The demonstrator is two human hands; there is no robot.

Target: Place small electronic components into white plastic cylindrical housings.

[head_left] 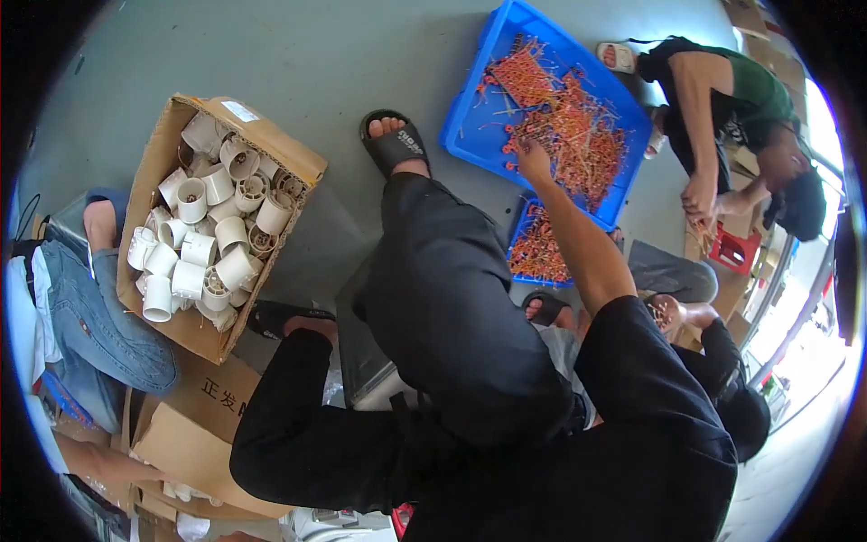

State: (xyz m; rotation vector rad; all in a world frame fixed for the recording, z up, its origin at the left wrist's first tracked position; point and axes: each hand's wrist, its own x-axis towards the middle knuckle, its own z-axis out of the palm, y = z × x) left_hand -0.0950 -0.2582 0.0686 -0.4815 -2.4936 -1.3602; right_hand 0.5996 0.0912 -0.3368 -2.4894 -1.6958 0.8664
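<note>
My right hand (535, 164) reaches over the near left part of a large blue tray (470, 124). Its fingers are bunched down among small orange parts with thin wire legs (578, 135); what they grip is too small to make out. These parts lie heaped across the tray, with a denser clump toward its far end. Just below, a smaller blue tray (517, 233) holds more orange parts (540, 253), partly behind my right forearm. My left hand does not show.
On my left stands an open cardboard box (287, 149) full of white plastic cylinders (191, 200). A person in jeans (108, 316) sits beside it. Two others work on my right, one in a dark green top (759, 86), near a red plastic stool (733, 250). Cardboard (194, 443) lies lower left.
</note>
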